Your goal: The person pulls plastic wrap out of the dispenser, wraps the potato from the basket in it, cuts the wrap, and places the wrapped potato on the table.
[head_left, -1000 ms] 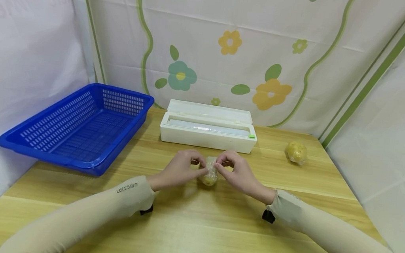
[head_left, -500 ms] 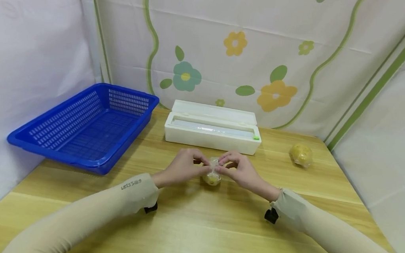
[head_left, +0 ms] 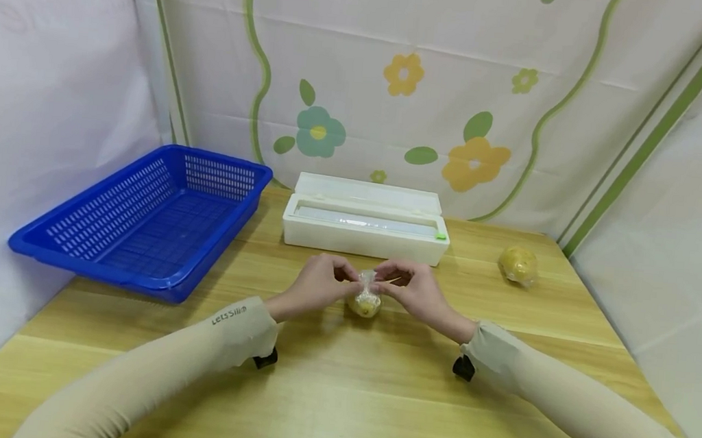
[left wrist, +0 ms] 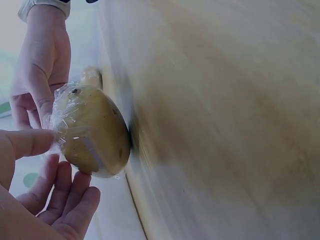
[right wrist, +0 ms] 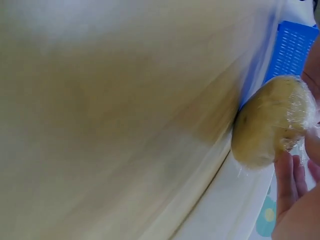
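A potato (head_left: 365,309) covered in clear plastic wrap (head_left: 367,279) stands on the table between the two hands. At its left side my left hand (head_left: 316,286) pinches the gathered wrap over the potato's top. From the right, my right hand (head_left: 417,297) pinches the wrap too. Up close in the left wrist view, the potato (left wrist: 97,132) has crinkled film bunched at the left thumb's tip, and the other left fingers lie by its side. The right wrist view shows the same potato (right wrist: 265,122) on the tabletop, with right-hand fingertips (right wrist: 284,165) against the film.
Behind the hands sits a white wrap dispenser box (head_left: 362,239) with its lid up. A blue perforated basket (head_left: 175,288) occupies the left side. Another wrapped potato (head_left: 517,264) lies at the back right. Fabric walls (head_left: 362,75) enclose the wooden table (head_left: 337,397).
Both hands stay at the potato and work the wrap with small finger movements. The film on top looks more gathered than a second ago. The head view has shifted slightly.
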A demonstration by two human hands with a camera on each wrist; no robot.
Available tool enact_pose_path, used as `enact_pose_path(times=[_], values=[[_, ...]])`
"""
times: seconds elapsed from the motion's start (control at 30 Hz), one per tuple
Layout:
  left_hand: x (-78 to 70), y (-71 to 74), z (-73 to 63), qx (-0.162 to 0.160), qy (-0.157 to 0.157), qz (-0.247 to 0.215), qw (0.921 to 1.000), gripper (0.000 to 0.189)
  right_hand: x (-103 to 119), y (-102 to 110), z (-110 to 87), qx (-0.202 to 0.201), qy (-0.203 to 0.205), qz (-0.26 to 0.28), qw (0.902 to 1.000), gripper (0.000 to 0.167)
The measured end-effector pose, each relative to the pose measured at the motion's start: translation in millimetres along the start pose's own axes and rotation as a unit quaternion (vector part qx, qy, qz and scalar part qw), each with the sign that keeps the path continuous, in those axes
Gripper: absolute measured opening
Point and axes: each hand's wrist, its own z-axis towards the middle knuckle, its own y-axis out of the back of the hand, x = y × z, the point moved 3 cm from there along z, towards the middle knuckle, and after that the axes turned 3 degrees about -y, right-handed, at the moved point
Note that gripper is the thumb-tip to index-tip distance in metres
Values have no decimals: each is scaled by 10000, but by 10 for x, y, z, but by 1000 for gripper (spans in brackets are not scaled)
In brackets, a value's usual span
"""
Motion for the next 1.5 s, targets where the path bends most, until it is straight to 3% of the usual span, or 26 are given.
enact_pose_path(times=[0.13, 0.2, 0.33, 0.5, 0.73, 0.83, 1.0, 1.17, 1.3, 1.5], values=[[3, -6, -13, -20, -172, 221, 9996, 15, -4, 12, -27, -83, 766, -721, 9944, 12], [-11, -2, -12, -27, -368, 311, 9988, 17, 3, 17, -30, -80, 927, -1013, 9905, 10], [-43, 19, 10, -38, -671, 519, 9964, 15, 12, 32, 4, 99, 840, -1100, 9903, 7], [-37, 50, 47, 244, -653, 604, 9957, 9, 11, 66, 31, 449, 715, -953, 9919, 10], [-12, 93, 105, 731, -740, 547, 9931, 8, 32, 100, 37, 739, 1411, -1047, 9817, 18], [9, 99, 113, 804, -577, 444, 9941, 8, 39, 96, 36, 733, 1488, -1158, 9793, 17], [55, 106, 113, 796, -16, 92, 9968, 7, 58, 78, 30, 683, 1763, -1246, 9740, 21], [47, 102, 107, 837, 12, 3, 9965, 9, 93, 36, 16, 810, 2263, -1519, 9587, 19], [55, 90, 96, 783, 5, -12, 9969, 10, 93, 9, 20, 812, 2075, -1522, 9629, 8], [67, 73, 96, 639, -85, 134, 9978, 18, 94, -15, 49, 818, 926, -1101, 9862, 5]])
